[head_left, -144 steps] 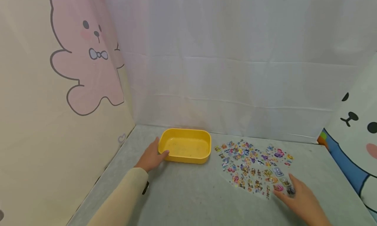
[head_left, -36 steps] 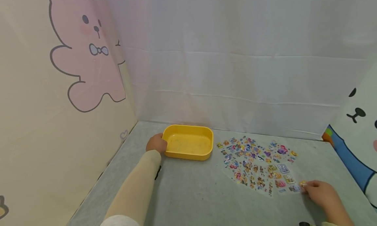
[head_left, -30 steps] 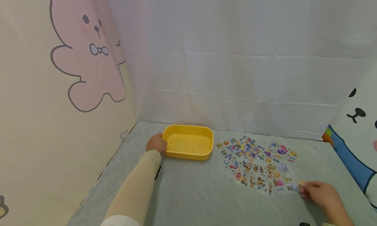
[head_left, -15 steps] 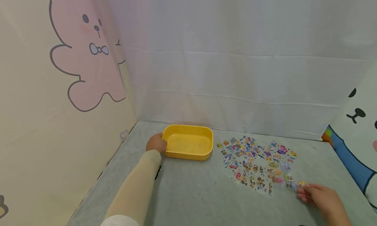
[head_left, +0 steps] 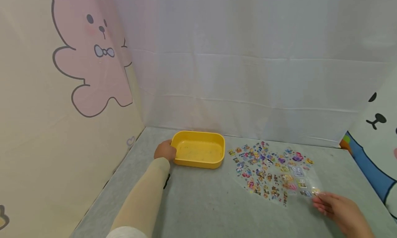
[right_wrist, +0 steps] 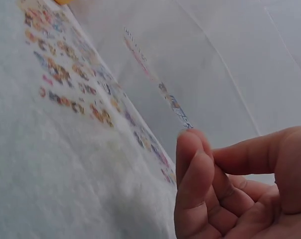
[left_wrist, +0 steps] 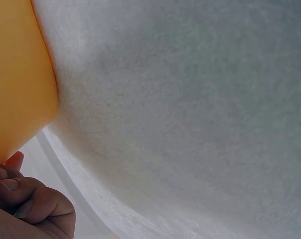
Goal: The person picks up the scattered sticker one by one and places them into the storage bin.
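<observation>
My left hand [head_left: 165, 151] grips the left end of a yellow plastic tub [head_left: 198, 164], which holds nothing I can see. In the left wrist view, curled fingers [left_wrist: 28, 199] lie against the tub's wall [left_wrist: 21, 74]. At the right, my right hand [head_left: 339, 210] pinches the corner of a clear sticker sheet [head_left: 298, 172] between thumb and fingertips. That sheet [right_wrist: 163, 89] is raised off the table and appears nearly edge-on in the right wrist view. Beneath and beside it, several overlapping transparent sticker sheets [head_left: 260, 174] with small colourful figures lie flat.
The grey table [head_left: 217, 210] ends at a white curtain [head_left: 248, 76] behind the tub and sheets. A cream wall covering with a pink bear [head_left: 93, 59] stands at the left. Another printed covering [head_left: 369, 172] borders the right side.
My right hand has taken hold of the corner of one sticker sheet, and that sheet is now lifted slightly off the others. My left hand, earlier looser on the tub, stays gripping it.
</observation>
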`<act>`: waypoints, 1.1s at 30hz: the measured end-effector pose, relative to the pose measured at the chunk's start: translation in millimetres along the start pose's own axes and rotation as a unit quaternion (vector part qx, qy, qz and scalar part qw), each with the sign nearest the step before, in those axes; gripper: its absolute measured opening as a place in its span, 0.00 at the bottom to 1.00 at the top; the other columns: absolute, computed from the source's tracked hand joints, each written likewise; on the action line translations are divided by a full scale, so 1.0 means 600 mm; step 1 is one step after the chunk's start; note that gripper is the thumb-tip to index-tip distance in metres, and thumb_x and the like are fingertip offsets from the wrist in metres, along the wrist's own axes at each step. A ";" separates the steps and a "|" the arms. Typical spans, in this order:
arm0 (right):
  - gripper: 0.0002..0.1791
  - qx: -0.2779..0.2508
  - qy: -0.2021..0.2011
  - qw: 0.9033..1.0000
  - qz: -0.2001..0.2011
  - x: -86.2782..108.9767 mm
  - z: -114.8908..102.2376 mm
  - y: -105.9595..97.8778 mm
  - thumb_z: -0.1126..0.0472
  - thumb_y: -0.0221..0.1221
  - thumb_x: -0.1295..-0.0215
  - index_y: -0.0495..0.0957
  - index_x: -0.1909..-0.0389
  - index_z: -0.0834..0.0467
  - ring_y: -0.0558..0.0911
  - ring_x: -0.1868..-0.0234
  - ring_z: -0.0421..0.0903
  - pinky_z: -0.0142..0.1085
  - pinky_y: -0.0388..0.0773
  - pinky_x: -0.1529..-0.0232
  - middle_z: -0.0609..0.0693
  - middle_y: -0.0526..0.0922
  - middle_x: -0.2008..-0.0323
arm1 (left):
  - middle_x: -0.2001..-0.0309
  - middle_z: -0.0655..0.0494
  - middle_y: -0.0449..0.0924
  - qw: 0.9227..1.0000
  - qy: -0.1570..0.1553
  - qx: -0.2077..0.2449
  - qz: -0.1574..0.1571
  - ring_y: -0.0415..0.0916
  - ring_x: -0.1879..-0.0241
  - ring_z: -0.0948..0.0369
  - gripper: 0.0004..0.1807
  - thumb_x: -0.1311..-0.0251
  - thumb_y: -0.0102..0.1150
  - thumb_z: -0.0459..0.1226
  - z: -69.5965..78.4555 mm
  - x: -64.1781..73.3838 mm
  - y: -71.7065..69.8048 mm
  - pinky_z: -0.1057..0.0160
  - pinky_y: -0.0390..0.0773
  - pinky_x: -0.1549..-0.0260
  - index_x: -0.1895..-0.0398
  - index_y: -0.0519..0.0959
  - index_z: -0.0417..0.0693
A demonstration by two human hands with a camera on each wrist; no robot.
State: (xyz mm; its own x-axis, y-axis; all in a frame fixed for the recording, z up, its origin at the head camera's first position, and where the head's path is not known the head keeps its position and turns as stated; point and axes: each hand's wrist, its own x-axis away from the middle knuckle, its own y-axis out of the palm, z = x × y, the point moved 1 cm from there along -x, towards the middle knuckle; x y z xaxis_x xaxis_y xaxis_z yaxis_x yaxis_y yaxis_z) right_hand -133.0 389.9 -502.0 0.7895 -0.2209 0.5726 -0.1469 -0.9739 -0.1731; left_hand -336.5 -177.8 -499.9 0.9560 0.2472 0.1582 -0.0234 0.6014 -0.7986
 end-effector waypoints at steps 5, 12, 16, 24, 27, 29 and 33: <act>0.23 -0.054 -0.012 0.998 -0.002 0.007 -0.011 0.023 0.61 0.45 0.17 0.64 0.35 0.78 0.87 0.64 0.45 0.41 0.85 0.60 0.50 0.88 0.67 | 0.39 0.43 0.81 1.000 0.002 -0.006 0.001 0.79 0.48 0.49 0.28 0.32 0.50 0.32 -0.003 -0.005 0.002 0.46 0.77 0.44 0.28 0.72 0.41; 0.15 -0.159 -0.053 0.986 0.002 0.011 -0.025 0.086 0.60 0.46 0.17 0.74 0.41 0.64 0.87 0.63 0.41 0.38 0.85 0.56 0.43 0.87 0.68 | 0.40 0.43 0.81 1.000 0.001 -0.010 0.004 0.79 0.48 0.49 0.28 0.32 0.50 0.32 -0.006 -0.003 0.000 0.46 0.77 0.44 0.28 0.73 0.40; 0.12 -0.211 -0.079 0.973 -0.042 0.012 -0.033 0.126 0.59 0.50 0.19 0.82 0.58 0.50 0.87 0.60 0.39 0.36 0.84 0.53 0.42 0.88 0.66 | 0.37 0.42 0.79 1.000 -0.005 -0.006 0.004 0.78 0.44 0.48 0.28 0.31 0.50 0.32 -0.006 0.000 -0.003 0.46 0.76 0.42 0.27 0.72 0.40; 0.13 -0.160 -0.153 0.971 -0.088 -0.007 -0.074 0.197 0.58 0.54 0.20 0.73 0.43 0.60 0.87 0.59 0.40 0.36 0.83 0.51 0.45 0.89 0.62 | 0.36 0.43 0.78 1.000 -0.007 -0.010 0.008 0.77 0.45 0.49 0.29 0.31 0.49 0.33 -0.007 -0.007 0.003 0.46 0.75 0.41 0.26 0.71 0.40; 0.18 -0.106 -0.163 0.976 -0.099 -0.020 -0.094 0.225 0.59 0.55 0.21 0.70 0.40 0.67 0.88 0.60 0.42 0.36 0.84 0.53 0.49 0.90 0.60 | 0.36 0.43 0.78 1.000 -0.012 -0.004 0.007 0.77 0.44 0.49 0.29 0.31 0.50 0.33 -0.005 -0.006 0.004 0.46 0.75 0.41 0.27 0.71 0.40; 0.19 -0.067 -0.171 0.977 -0.107 -0.027 -0.104 0.244 0.60 0.54 0.20 0.70 0.40 0.71 0.88 0.60 0.43 0.37 0.85 0.54 0.53 0.89 0.59 | 0.36 0.43 0.78 1.000 -0.013 -0.001 0.004 0.77 0.45 0.49 0.29 0.31 0.50 0.32 -0.003 -0.005 0.003 0.46 0.75 0.41 0.27 0.71 0.40; 0.22 -0.012 -0.185 0.976 -0.115 -0.031 -0.119 0.283 0.62 0.53 0.21 0.68 0.37 0.75 0.88 0.59 0.47 0.40 0.85 0.54 0.56 0.89 0.58 | 0.39 0.44 0.80 1.000 -0.011 0.002 0.005 0.78 0.48 0.49 0.28 0.32 0.50 0.32 -0.002 -0.004 0.003 0.47 0.76 0.43 0.28 0.73 0.41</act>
State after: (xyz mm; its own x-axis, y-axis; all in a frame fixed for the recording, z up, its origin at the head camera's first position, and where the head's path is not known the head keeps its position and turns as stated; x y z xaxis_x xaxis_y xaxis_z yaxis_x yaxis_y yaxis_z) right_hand -215.4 225.1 -484.7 0.9637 0.0326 0.2650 0.0481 -0.9975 -0.0523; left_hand -338.6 -178.2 -502.2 0.9492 0.2693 0.1628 -0.0342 0.6025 -0.7974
